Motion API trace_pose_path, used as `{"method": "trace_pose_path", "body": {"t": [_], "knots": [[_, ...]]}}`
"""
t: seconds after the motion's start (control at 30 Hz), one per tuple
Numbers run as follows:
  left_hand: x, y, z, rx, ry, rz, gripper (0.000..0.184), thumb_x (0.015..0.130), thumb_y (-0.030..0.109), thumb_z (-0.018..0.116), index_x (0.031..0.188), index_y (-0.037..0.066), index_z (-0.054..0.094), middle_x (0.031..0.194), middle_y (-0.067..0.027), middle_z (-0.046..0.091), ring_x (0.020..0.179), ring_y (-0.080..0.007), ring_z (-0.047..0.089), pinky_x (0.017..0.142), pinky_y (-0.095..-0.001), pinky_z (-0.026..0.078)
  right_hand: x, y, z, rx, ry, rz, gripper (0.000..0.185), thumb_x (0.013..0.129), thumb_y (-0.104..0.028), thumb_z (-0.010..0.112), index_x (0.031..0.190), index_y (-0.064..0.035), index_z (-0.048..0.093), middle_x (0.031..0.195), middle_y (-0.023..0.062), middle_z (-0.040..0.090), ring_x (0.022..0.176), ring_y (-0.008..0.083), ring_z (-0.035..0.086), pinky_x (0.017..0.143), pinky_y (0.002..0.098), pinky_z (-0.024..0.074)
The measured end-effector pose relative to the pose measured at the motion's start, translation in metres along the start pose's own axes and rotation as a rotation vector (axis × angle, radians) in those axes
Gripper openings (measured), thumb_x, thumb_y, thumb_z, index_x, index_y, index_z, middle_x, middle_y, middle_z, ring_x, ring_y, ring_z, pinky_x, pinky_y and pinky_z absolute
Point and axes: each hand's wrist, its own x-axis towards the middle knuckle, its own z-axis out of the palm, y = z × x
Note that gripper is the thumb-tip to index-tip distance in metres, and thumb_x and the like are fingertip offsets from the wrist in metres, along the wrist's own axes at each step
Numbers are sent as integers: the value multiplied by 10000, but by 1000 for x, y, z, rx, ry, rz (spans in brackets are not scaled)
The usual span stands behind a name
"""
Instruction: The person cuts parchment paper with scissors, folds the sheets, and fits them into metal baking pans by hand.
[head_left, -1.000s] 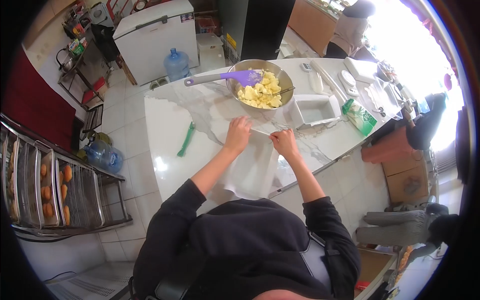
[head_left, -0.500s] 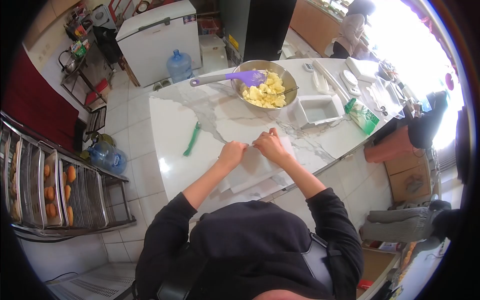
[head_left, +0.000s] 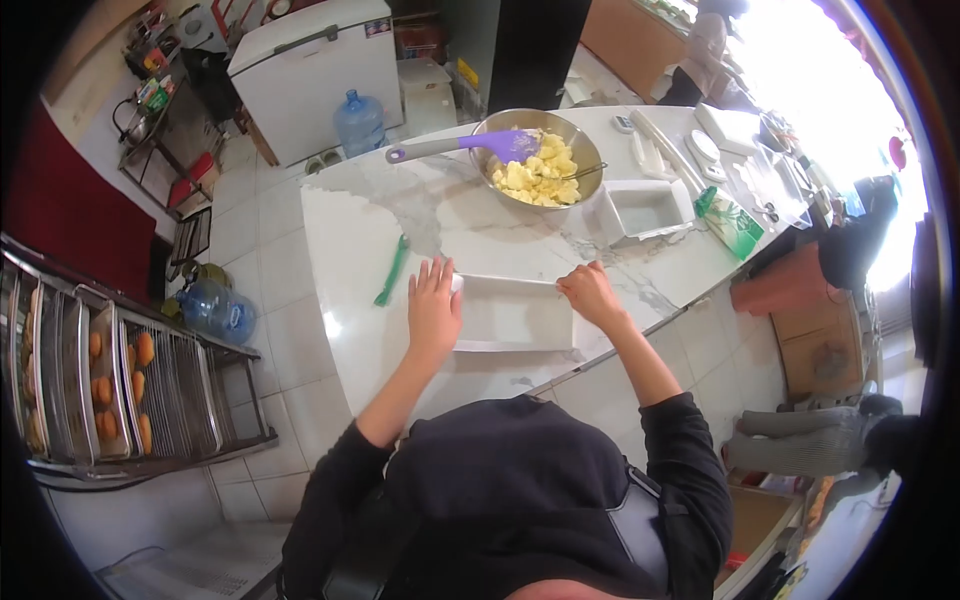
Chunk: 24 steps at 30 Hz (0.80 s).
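A shallow white paper box [head_left: 515,325] with raised edges lies on the marble-patterned table before me. My left hand [head_left: 434,305] rests against its left end, fingers stretched out and held upward. At the far right corner, my right hand [head_left: 592,295] pinches the box's edge between bent fingers. Beyond my hands stands a metal bowl [head_left: 590,140] of pale yellow lumps [head_left: 545,178], with a purple spatula [head_left: 512,146] lying across its rim. To the left of the box is a green strip [head_left: 393,270].
Another white box [head_left: 646,212], standing formed, is right of the bowl beside a green-and-white packet [head_left: 730,222]. A white scale [head_left: 705,150] sits farther back. On the floor at left is a tray rack [head_left: 130,380] with baked pieces. Another person [head_left: 705,50] stands at the back right.
My hands have moved apart, the left leftward and the right rightward. The white sheet between them now shows as a box with raised edges. My left fingers have opened from a pinch.
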Motion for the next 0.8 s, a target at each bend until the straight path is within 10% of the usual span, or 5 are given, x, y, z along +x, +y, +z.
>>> {"method": "trace_pose_path", "body": {"t": [0.2, 0.5, 0.63, 0.8], "knots": [[-16, -7, 36, -374, -183, -279, 568, 876, 141, 463, 1375, 75, 202, 1236, -236, 444, 1156, -359, 423, 922, -399, 377, -14, -11, 11, 181, 112, 102, 114, 759, -83, 500, 750, -107, 612, 713, 76, 601, 735, 275, 577, 659, 393, 411], [0, -30, 26, -640, 50, -419, 310, 839, 282, 567, 965, -1, 567, 747, -169, 608, 682, -301, 583, 636, -363, 439, -17, -21, -3, 188, -10, 251, 149, 806, -142, 527, 918, -88, 610, 888, 93, 608, 948, 288, 540, 854, 439, 367], [2, -15, 23, -604, 104, -380, 314, 801, 294, 613, 778, -19, 613, 600, -159, 569, 518, -230, 510, 529, -337, 405, 24, -66, -26, 435, 144, -46, 536, 721, -132, 651, 1220, -84, 463, 1184, 123, 506, 1094, 304, 467, 960, 384, 322], [0, -10, 11, -561, 53, -354, 318, 775, 300, 638, 744, -16, 623, 517, -141, 521, 440, -163, 416, 458, -326, 357, 85, -95, 3, 670, -80, -285, 414, 712, -129, 662, 1094, -33, 535, 1066, 134, 566, 990, 314, 532, 845, 397, 420]]}}
